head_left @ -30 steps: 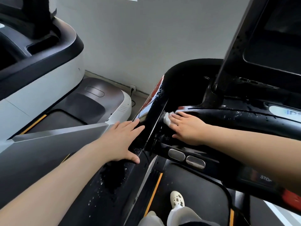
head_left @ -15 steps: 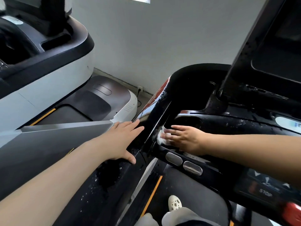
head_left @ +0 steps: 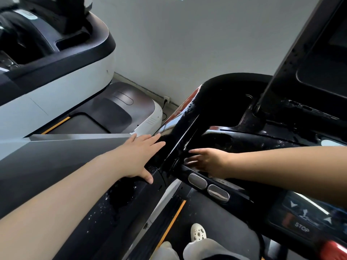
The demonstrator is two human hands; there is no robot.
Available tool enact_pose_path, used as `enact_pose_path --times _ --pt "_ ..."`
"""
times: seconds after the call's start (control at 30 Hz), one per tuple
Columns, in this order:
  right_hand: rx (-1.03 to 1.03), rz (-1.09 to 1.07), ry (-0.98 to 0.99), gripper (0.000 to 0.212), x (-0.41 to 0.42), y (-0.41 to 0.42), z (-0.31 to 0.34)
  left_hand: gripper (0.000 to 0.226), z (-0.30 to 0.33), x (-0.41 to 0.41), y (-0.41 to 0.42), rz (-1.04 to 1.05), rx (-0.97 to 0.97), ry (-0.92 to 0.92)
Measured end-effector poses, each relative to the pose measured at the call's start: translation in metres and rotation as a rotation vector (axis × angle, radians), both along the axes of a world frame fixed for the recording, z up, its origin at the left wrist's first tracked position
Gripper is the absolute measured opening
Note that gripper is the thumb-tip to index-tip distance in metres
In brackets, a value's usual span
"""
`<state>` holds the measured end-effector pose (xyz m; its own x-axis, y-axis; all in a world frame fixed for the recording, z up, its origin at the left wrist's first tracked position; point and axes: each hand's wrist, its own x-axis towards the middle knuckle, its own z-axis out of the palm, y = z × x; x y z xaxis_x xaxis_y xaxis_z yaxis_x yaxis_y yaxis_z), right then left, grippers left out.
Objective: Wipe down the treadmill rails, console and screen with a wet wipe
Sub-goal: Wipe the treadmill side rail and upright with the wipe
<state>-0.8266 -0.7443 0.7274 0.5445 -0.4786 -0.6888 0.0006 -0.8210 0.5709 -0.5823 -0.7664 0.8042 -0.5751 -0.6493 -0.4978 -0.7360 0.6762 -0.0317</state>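
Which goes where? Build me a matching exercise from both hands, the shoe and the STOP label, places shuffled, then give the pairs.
1 left hand
2 right hand
3 white shoe
4 STOP label

a on the belt
b flat on the side rail
c on the control panel at lower right
d just above the silver oval pads

Pairs: 1-b; 2-d; 3-a; 4-c

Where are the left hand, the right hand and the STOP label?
left hand (head_left: 138, 156): head view, back of the hand.
right hand (head_left: 208, 161): head view, back of the hand.
STOP label (head_left: 302, 229): head view, the lettering.
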Motion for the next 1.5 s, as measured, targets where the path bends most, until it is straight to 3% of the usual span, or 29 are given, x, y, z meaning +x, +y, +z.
enact_pose_path --times 0.13,0.33,0.4,0.5,0.7,0.77,0.87,0.93,1.0,1.07,1.13,1.23,1.3,1.4,1.5 --pt "0.043 -0.168 -0.068 0.068 -0.031 -0.006 0.014 0.11 -0.001 0.001 0.0 0.011 0.009 -0.002" --pt "-0.123 -0.26 -0.28 0.076 -0.029 -0.018 0.024 0.111 -0.001 -0.001 0.0 0.027 0.016 0.012" --pt "-0.094 -0.325 -0.348 0.08 -0.027 -0.01 0.016 0.111 -0.002 0.0 0.0 0.032 0.017 0.011" --pt "-0.039 -0.241 -0.463 0.077 -0.047 -0.01 0.016 0.111 -0.004 0.0 0.0 0.028 0.011 0.011" --pt "-0.158 -0.684 -0.602 0.071 -0.044 -0.012 0.042 0.11 -0.003 -0.001 0.001 0.037 0.022 0.015" --pt "-0.073 -0.932 -0.897 0.065 -0.018 -0.011 0.033 0.109 -0.002 -0.001 0.002 0.037 0.028 0.022" --pt "0.216 -1.398 -1.455 0.057 0.028 -0.007 0.02 0.109 -0.002 0.0 0.002 0.025 0.019 0.034" --pt "0.385 -1.534 -1.72 0.048 0.056 0.01 0.014 0.11 -0.004 0.0 0.0 0.018 0.007 0.045" --pt "0.527 -1.456 -1.811 0.044 0.081 0.041 0.014 0.11 -0.005 0.001 -0.001 0.011 -0.001 0.047" --pt "0.587 -1.346 -1.779 0.047 0.09 0.061 0.013 0.111 -0.007 0.002 -0.002 0.012 0.01 0.051" --pt "0.48 -1.282 -1.821 0.048 0.084 0.043 0.019 0.111 -0.008 0.003 -0.003 0.008 0.014 0.059" --pt "0.31 -1.446 -1.924 0.051 0.072 -0.002 0.023 0.112 -0.008 0.003 -0.004 0.005 0.023 0.063" --pt "0.259 -1.484 -1.94 0.053 0.071 0.014 0.013 0.112 -0.009 0.004 -0.003 -0.001 0.018 0.062" --pt "0.446 -1.277 -1.785 0.07 0.099 0.075 0.006 0.112 -0.01 0.006 -0.003 -0.023 0.005 0.073" --pt "0.379 -1.235 -1.799 0.072 0.095 0.061 0.001 0.111 -0.01 0.007 -0.006 -0.034 -0.001 0.093"
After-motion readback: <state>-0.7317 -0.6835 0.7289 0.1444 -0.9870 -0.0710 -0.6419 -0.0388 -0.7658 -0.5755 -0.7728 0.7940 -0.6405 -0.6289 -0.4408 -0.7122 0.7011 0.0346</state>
